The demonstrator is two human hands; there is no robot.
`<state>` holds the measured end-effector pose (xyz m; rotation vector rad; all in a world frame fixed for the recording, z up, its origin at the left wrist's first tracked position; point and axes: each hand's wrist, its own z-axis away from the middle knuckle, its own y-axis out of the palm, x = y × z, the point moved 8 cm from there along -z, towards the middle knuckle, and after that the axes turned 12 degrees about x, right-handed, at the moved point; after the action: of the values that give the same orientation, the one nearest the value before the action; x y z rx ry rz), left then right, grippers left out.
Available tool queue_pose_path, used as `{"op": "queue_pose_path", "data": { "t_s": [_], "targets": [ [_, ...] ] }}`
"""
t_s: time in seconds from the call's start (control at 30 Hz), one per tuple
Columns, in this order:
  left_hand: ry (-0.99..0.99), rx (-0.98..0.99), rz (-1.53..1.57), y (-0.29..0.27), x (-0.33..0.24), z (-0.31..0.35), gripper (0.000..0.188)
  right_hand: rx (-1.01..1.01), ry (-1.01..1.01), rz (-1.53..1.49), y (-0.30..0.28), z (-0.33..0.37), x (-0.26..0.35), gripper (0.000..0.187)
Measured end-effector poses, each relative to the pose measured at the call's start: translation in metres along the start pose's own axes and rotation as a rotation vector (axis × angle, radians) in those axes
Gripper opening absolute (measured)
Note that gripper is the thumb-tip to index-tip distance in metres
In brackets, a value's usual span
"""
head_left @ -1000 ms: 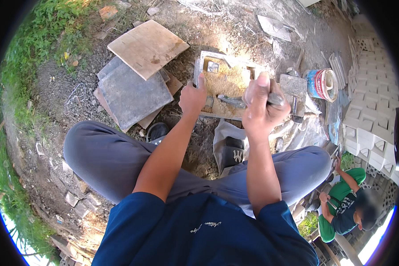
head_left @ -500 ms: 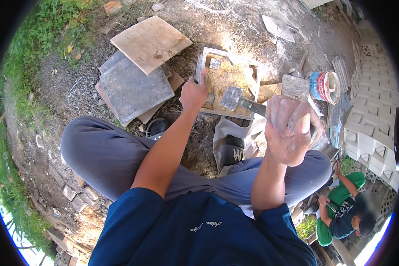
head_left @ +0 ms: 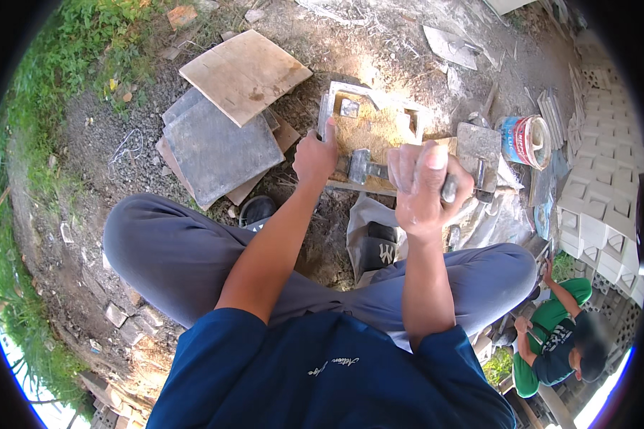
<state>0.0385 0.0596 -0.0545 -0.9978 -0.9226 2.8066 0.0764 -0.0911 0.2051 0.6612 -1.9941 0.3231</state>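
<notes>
Sandy mix in the metal mould point(head_left: 370, 129) packs best if the left hand point(head_left: 315, 154) keeps fingers clamped on its rim while the right hand point(head_left: 425, 184), fist wrapped tight round the hammer point(head_left: 365, 169), strikes squarely

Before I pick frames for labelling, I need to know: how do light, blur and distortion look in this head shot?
Head view: hard sunlight whitens the right hand and part of the metal mould frame; the left hand and the hammer are fairly sharp, with little blur; the fisheye bends the stacked white blocks near the rim; black corners frame the circle.
</notes>
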Motion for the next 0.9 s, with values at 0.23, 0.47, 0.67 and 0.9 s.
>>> {"op": "queue_pose_path", "data": {
  "t_s": [0.23,0.47,0.67,0.9],
  "targets": [
    [-0.009,0.059,0.018,0.001,-0.005,0.005,0.081,0.116,-0.043,0.195,-0.002,0.012,-0.003,0.025],
    [0.012,0.026,0.000,-0.003,-0.010,0.010,0.079,-0.038,0.012,-0.096,-0.010,0.009,0.015,0.044],
    [0.019,-0.030,-0.029,-0.002,-0.001,0.013,0.079,-0.146,-0.025,-0.264,-0.021,0.005,0.001,0.040],
    [0.043,-0.043,-0.010,-0.004,-0.002,0.007,0.080,0.008,0.035,0.078,-0.008,0.009,0.001,0.037]
  ]
}}
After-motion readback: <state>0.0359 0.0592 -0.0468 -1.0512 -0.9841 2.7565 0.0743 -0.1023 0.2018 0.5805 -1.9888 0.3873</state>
